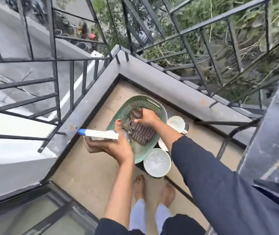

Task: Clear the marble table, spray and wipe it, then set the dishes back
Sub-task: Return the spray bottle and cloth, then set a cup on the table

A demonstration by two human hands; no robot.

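Outdoors, on a balcony corner in soft, even daylight. Lower centre: beige floor tiles (88, 175) with dark joints. Mid-frame: a grey parapet ledge (160, 85) bent at a corner, topped by a black metal railing (52, 48) across the upper half. Upper right, beyond the bars: dense greenery (216, 46). Left: a pale concrete roof (8, 126). Lower left: a dark-framed glass panel (33, 212).

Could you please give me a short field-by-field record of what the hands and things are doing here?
left hand: holds white spray bottle with blue nozzle
right hand: grips dark striped cloth inside green perforated plastic basket
beside basket: white round bowl, white cup
setting: balcony with dark metal railing
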